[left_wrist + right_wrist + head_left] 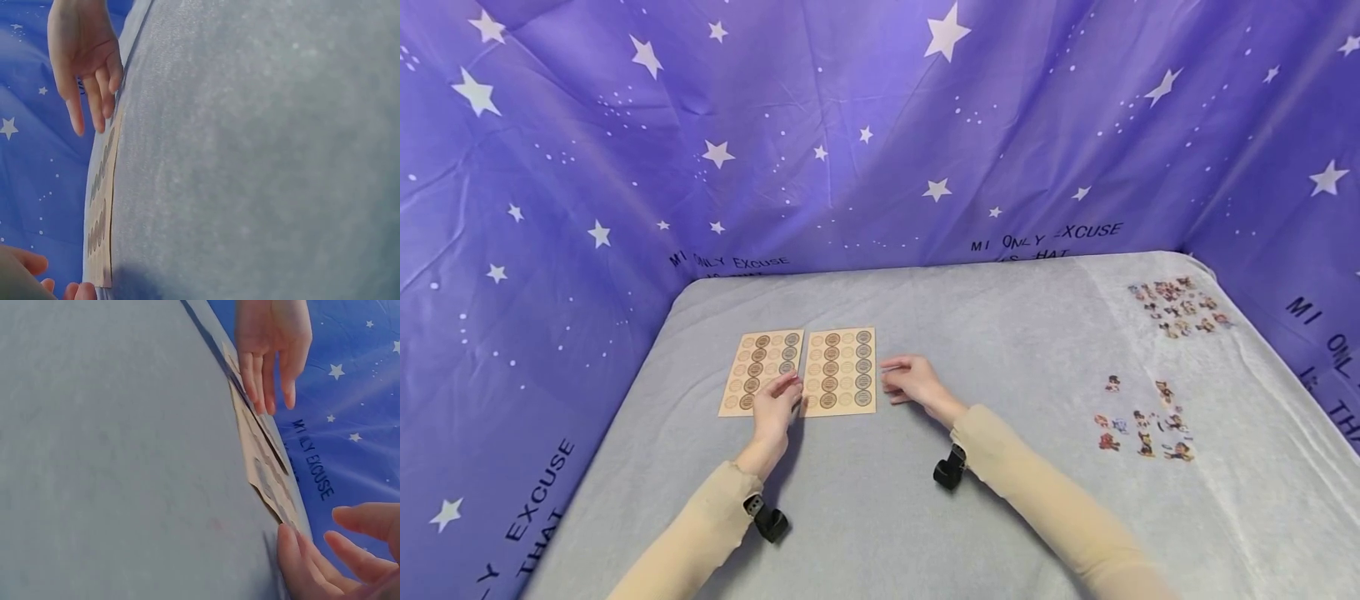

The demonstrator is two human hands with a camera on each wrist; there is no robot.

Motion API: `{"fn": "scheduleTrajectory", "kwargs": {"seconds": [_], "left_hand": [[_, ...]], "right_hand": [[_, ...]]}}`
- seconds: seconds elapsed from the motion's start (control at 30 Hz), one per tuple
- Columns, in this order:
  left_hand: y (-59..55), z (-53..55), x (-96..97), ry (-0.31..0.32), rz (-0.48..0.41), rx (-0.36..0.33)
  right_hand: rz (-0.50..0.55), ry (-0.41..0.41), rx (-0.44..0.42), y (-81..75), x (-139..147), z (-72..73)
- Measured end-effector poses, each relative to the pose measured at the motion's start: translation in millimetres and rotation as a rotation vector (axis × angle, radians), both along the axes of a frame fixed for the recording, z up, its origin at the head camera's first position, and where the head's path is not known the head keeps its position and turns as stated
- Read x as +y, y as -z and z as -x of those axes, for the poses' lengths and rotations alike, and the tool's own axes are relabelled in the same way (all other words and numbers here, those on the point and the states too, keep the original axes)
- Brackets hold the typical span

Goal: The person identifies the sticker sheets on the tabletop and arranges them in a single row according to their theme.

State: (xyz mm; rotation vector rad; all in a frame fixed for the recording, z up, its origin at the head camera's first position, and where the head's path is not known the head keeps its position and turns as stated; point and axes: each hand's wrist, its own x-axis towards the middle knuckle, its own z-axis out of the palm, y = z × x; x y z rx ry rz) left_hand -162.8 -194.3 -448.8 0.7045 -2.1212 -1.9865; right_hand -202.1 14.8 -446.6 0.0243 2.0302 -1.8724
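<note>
we see two tan sticker sheets lying flat and side by side on the grey tabletop (1015, 350), their long edges touching or nearly so and their long axes running away from us toward the backdrop. the left sheet (762, 371) and the right sheet (842, 371) are thin card rectangles printed with rows of small round stickers (some dark brown, some pale); the print on them is too small to read. our left hand (777, 407) rests with relaxed, nearly straight fingers on the near end of the seam between the two sheets, holding nothing. our right hand (912, 383) lies just beside the right sheet's right edge, fingers loosely extended toward it and a little apart, holding nothing. the tabletop cover looks like soft, faintly wrinkled fabric. well apart to the right lie two clear sheets of cartoon stickers (1142, 421). the purple star-printed backdrop (880, 142) reads "mi only excuse".
</note>
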Motion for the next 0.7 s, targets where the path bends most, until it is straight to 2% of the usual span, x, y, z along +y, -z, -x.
{"fn": "scheduleTrajectory", "kwargs": {"seconds": [0.33,0.4,0.43,0.47,0.6,0.63,0.67,0.7], "left_hand": [[-6.6,1.2,10.0,0.043,-0.044,0.031],[-3.6,2.3,11.9,0.05,-0.036,0.028],[3.2,4.5,9.9,0.073,-0.058,0.065],[2.9,4.7,11.3,0.084,-0.062,0.074],[-3.9,4.3,17.9,0.128,-0.064,0.078],[-7.2,3.9,19.7,0.14,-0.064,0.081],[-15.8,1.9,24.5,0.136,-0.036,0.048],[-17.4,2.1,26.0,0.146,-0.028,0.043]], "right_hand": [[-0.003,-0.158,0.038,-11.5,30,-2.1],[-0.011,-0.176,0.059,-12.8,36,-2.4],[-0.02,-0.182,0.072,-13.5,39,-2.5],[-0.029,-0.188,0.083,-13.7,42,-2.3],[-0.067,-0.194,0.108,-15.9,53,-1.8],[-0.077,-0.195,0.109,-17.0,55,-2.1],[-0.085,-0.197,0.112,-17.8,58,-2.1],[-0.096,-0.196,0.117,-19.0,60,-2.3]]}}
